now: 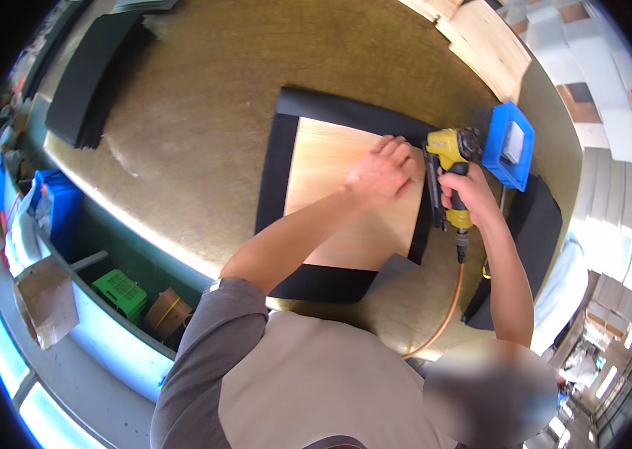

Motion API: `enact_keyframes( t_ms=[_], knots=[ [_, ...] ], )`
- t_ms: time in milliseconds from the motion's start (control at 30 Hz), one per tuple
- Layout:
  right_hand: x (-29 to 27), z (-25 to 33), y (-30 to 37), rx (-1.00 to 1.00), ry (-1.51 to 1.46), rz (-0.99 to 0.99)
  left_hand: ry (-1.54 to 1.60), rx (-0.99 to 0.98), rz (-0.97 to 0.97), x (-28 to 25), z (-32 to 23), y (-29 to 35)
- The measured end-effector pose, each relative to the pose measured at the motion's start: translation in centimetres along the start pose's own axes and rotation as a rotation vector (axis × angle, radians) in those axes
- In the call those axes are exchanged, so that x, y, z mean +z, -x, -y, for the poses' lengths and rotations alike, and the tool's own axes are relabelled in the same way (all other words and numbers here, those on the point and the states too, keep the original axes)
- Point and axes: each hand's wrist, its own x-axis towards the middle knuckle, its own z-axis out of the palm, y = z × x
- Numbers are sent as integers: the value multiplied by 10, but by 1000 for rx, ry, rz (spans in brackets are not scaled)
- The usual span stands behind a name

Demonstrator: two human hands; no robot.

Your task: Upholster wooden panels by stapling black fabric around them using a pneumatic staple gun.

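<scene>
One flat, grained wooden panel (325, 196)

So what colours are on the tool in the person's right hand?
The tool is mainly yellow with black parts, best seen in the head view.

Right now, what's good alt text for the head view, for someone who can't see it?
A person's right hand holds a yellow air tool with an orange hose, beside a wood panel on a black sheet; the left hand is at the panel's upper right corner. A blue bin stands to the right.
</scene>
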Motion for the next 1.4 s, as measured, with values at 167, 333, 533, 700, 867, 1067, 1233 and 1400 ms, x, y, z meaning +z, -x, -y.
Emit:
enact_keyframes(
  t_ms=[167,333,533,700,867,1067,1233,1400],
  knots=[
    [2,-2,0,-22,23,-2,100,-83,46,2,0,3],
    [0,-9,-2,-11,87,-18,-299,-197,-70,-28,20,3],
    [4,-4,4,-19,112,-59,-453,-421,-37,-81,54,61],
    [10,11,0,16,92,-11,-478,-442,-88,-79,60,73],
    [41,22,-9,-36,11,46,-437,-443,-148,-77,58,72],
    [65,36,-19,-10,38,125,-400,-440,-181,-80,54,69],
    [99,61,-37,-22,34,200,-384,-451,-204,-78,57,72],
    [125,77,-51,-59,153,290,-364,-448,-234,-77,59,72]
  ],
)
